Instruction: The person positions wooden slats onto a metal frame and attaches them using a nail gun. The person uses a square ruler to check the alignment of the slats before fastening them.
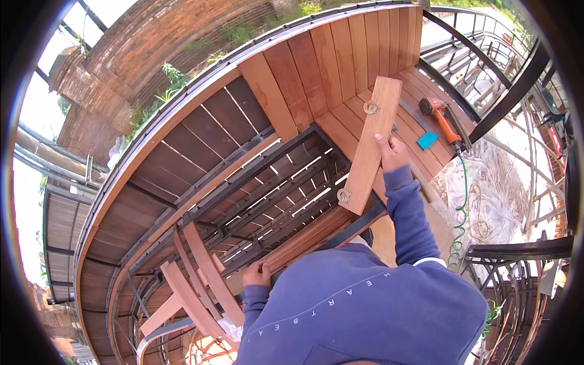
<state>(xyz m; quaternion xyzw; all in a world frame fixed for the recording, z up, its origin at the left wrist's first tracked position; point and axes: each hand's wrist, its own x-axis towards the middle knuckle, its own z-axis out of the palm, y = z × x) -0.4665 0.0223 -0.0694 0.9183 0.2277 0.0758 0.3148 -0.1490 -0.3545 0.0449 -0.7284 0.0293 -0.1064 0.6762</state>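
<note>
My right hand (390, 152) grips a light reddish-brown wooden plank (369, 167), held diagonally over the slatted bench corner (337, 125), thumb on its face. Two small pale ring-shaped objects (370, 107), which I cannot clearly identify, sit at its left edge, one high and one low. My left hand (257, 272) is low on the left, fingers curled on the edge of long boards (298, 236) lying inside the black metal frame (261, 185). Right of the plank, an orange nail gun (447, 125) with a green hose and a turquoise flat tool (427, 140) rest on the slats.
The curved backrest (328, 64) is partly clad in wooden slats. Several curved wooden pieces (204, 274) lean at lower left. Behind stands a brick wall (121, 55) with plants. To the right are metal railings (508, 85), plastic sheeting (486, 182) and hose coils.
</note>
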